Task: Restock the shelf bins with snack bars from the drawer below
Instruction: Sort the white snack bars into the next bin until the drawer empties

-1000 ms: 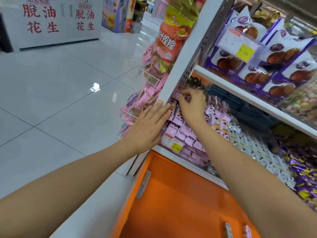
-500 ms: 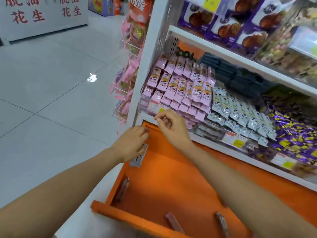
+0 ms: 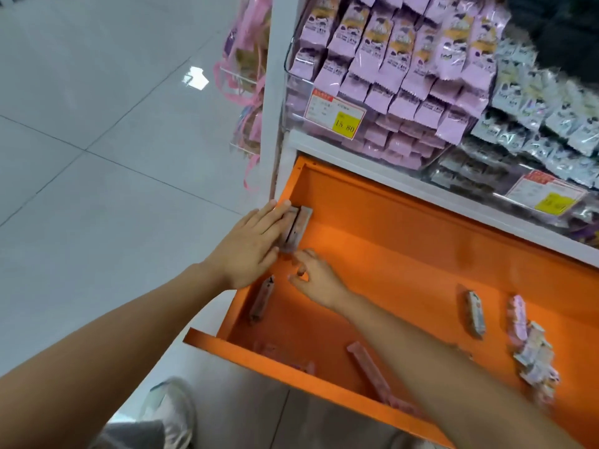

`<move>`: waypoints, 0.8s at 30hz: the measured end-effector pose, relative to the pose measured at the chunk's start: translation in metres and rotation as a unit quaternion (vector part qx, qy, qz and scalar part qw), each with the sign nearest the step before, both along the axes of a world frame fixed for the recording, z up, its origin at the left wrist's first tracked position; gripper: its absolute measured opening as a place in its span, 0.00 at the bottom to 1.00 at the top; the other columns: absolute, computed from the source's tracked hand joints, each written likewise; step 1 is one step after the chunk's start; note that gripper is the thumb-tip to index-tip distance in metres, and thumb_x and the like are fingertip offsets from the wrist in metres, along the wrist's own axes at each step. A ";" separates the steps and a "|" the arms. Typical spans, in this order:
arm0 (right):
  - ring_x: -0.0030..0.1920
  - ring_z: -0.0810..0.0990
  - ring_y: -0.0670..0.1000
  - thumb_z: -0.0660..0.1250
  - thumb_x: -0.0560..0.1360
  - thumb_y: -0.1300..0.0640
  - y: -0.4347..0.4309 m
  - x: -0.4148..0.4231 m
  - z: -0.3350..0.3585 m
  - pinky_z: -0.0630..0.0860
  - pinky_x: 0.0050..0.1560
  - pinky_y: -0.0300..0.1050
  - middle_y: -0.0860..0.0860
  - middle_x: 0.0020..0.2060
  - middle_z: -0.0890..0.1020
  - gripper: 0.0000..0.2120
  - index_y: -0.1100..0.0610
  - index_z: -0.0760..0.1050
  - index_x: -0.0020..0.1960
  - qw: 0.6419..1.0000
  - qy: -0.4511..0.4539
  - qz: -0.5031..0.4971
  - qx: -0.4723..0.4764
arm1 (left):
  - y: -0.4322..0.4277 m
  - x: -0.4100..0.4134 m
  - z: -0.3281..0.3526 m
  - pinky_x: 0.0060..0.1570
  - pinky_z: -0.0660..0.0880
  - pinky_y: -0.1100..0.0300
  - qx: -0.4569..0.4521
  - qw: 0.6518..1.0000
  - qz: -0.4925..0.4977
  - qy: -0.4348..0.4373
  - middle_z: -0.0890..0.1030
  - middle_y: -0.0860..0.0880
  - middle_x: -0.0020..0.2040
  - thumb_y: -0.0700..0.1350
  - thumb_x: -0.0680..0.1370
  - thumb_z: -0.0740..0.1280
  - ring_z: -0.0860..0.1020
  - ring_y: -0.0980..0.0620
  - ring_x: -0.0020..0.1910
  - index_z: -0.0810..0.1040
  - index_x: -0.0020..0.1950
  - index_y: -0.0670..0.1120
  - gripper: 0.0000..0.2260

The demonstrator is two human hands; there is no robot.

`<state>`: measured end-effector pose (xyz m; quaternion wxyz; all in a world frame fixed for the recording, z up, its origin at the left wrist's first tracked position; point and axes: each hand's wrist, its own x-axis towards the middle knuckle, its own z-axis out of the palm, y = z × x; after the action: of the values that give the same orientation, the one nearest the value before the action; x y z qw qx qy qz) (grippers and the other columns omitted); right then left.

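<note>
The orange drawer (image 3: 291, 377) stands pulled out below the shelf. Two pink snack bars (image 3: 298, 226) lean against its left wall near the back. My left hand (image 3: 249, 244) lies over the drawer's left edge, its straight fingers touching those bars. My right hand (image 3: 312, 278) hovers inside the drawer just below the bars, thumb and fingers bent towards each other with a gap and nothing between them. More bars lie loose in the drawer: one by the left wall (image 3: 261, 301), one near the front (image 3: 369, 367), a small heap at the right (image 3: 534, 358).
Above the drawer, a clear bin holds rows of pink packs (image 3: 389, 76), with grey-white packs (image 3: 534, 108) beside them and a price tag (image 3: 334, 116) on the front. A wire rack with pink bags (image 3: 246, 76) hangs on the shelf's left end. My shoe (image 3: 168, 413) stands on the tiled floor.
Both hands dropped from the pink packs in the shelf bin down into the drawer. The view tilted down, and the left hand now rests on the bars at the left wall.
</note>
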<state>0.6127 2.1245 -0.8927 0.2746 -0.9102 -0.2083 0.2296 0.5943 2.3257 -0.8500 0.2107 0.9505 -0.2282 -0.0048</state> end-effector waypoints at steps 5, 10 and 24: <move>0.71 0.63 0.60 0.67 0.77 0.56 0.019 0.021 -0.033 0.67 0.69 0.53 0.56 0.72 0.57 0.29 0.53 0.60 0.75 0.998 0.023 -0.056 -0.011 | 0.001 0.000 0.003 0.77 0.50 0.48 -0.045 0.999 -0.008 0.011 0.52 0.47 0.80 0.52 0.79 0.51 0.48 0.49 0.79 0.57 0.79 0.44 0.29; 0.76 0.46 0.61 0.62 0.78 0.46 0.032 0.049 -0.053 0.57 0.74 0.54 0.55 0.77 0.37 0.35 0.42 0.48 0.79 0.996 0.020 -0.050 -0.069 | 0.005 0.009 0.004 0.76 0.53 0.47 -0.032 0.999 -0.023 -0.007 0.56 0.47 0.80 0.53 0.80 0.54 0.50 0.49 0.79 0.63 0.77 0.43 0.27; 0.76 0.51 0.60 0.56 0.75 0.40 0.057 0.067 -0.068 0.64 0.70 0.56 0.55 0.78 0.42 0.37 0.46 0.43 0.79 0.986 -0.002 -0.141 -0.088 | 0.014 0.041 0.008 0.73 0.58 0.47 -0.025 0.996 -0.080 -0.041 0.66 0.44 0.76 0.49 0.81 0.55 0.58 0.45 0.77 0.76 0.68 0.44 0.20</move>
<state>0.6802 2.1817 -0.9610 0.2226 -0.9515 -0.0577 0.2043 0.6358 2.3396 -0.8425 0.2241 0.9231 -0.3116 0.0231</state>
